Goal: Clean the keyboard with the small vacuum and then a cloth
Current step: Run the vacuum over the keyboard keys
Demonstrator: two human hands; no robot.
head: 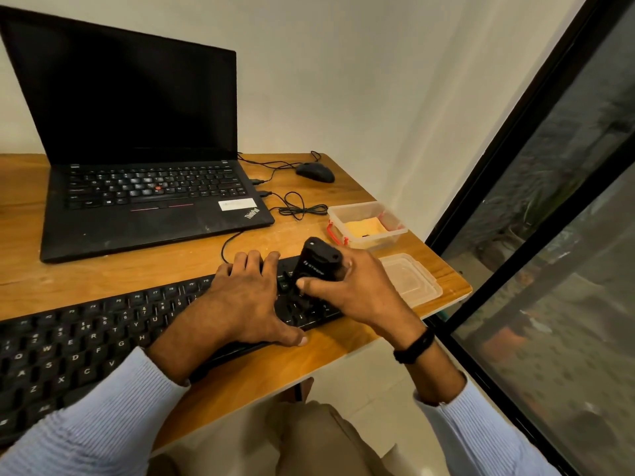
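Observation:
A long black keyboard (pixel 86 345) lies along the front of the wooden desk (pixel 192 266). My left hand (pixel 244 304) rests flat on the keyboard's right half, fingers spread over the keys and thumb at the front edge. My right hand (pixel 357 290) grips a small black vacuum (pixel 318 262), held upright with its lower end down on the keys at the keyboard's right end. A yellow cloth (pixel 366 227) lies in a clear plastic box (pixel 395 219) behind my right hand.
An open black laptop (pixel 144 201) stands behind the keyboard, with a black mouse (pixel 315 172) and loose cables (pixel 299 207) to its right. The box's clear lid (pixel 412 280) lies near the desk's right corner. A dark-framed window (pixel 536 214) runs along the right.

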